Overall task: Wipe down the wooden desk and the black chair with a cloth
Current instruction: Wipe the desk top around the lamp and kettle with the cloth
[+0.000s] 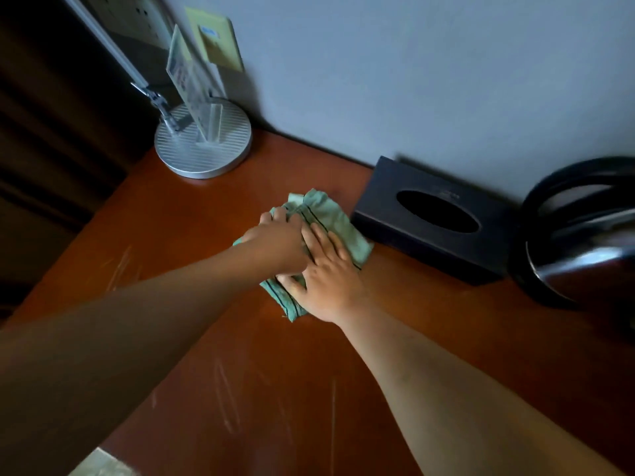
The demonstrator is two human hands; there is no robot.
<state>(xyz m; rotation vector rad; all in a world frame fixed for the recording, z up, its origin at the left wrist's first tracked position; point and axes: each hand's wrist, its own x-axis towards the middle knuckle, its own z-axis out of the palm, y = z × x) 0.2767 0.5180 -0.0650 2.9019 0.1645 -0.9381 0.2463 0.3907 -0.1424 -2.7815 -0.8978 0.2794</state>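
The green cloth (321, 231) was pressed flat on the wooden bench (206, 214) near the tissue box (429, 218), the right hand (326, 269) spread on it, the left hand (278, 235) gripping its far edge. Bench wiping was judged underway; the chair, unseen, remained.

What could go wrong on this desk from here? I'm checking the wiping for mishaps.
The cloth, pressed flat under the right hand with the left hand on it, lies almost against the black tissue box; a stroke that way might shove it toward the kettle. A sweep to the far left could bump the lamp base.
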